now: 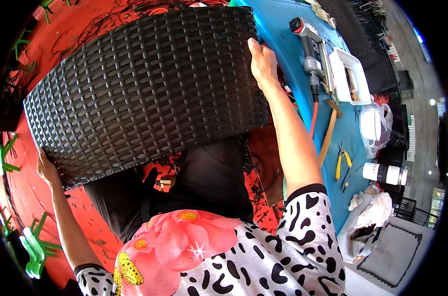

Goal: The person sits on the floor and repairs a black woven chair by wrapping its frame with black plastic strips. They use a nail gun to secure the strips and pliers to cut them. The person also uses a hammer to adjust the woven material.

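A large woven black panel of flat plastic strips (150, 84) spans the space in front of me, above my knees. It tilts, its left end lower and nearer than its right end. My left hand (48, 170) grips the lower left corner, with the fingers mostly hidden by the edge. On the opposite side my right hand (263, 63) is closed on the right edge near the far corner; the thumb lies on the weave and the other fingers go out of sight behind it.
On the blue table (303, 64) to my right lie a pneumatic stapler (310, 54) with a red hose, a hammer (328, 130), yellow-handled pliers (341, 160), a white tray (351, 74) and a white bottle (384, 173). Black strip scraps litter the red floor (24, 182). Green stool legs (34, 251) stand left.
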`<control>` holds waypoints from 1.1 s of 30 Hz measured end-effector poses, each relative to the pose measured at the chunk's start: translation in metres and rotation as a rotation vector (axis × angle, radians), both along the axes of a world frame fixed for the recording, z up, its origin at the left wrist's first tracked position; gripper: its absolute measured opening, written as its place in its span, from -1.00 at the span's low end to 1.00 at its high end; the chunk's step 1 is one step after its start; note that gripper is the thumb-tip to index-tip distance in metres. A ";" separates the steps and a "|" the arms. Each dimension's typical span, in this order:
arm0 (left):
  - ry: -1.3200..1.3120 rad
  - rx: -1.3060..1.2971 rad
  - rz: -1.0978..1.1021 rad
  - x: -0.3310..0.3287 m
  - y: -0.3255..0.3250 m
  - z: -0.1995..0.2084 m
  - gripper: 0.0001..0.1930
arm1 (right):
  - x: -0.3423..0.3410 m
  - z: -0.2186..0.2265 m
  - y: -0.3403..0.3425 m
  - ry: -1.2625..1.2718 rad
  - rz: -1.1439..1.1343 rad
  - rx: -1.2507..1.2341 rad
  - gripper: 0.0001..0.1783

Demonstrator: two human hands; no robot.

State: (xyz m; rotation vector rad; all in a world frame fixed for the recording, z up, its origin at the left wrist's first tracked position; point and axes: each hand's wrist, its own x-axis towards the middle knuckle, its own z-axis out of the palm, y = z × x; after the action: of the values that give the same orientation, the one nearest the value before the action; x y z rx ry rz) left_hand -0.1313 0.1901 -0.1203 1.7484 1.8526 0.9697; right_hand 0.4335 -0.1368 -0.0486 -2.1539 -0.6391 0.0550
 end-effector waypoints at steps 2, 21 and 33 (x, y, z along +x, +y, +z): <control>-0.040 0.018 0.005 0.001 0.000 -0.002 -0.44 | -0.002 0.002 0.001 0.003 0.020 0.031 -0.41; -0.054 0.026 -0.012 0.005 -0.002 0.003 -0.42 | 0.038 0.027 0.043 0.575 0.115 0.345 -0.30; 0.024 -0.029 0.029 0.014 -0.008 0.013 -0.42 | 0.076 0.004 0.038 0.859 0.190 0.716 -0.71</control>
State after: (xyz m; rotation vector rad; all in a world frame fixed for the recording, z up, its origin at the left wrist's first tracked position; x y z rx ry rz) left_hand -0.1176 0.1819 -0.1076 1.7276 1.9028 0.9322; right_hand 0.5100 -0.0985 -0.0447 -1.1978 -0.2732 0.7012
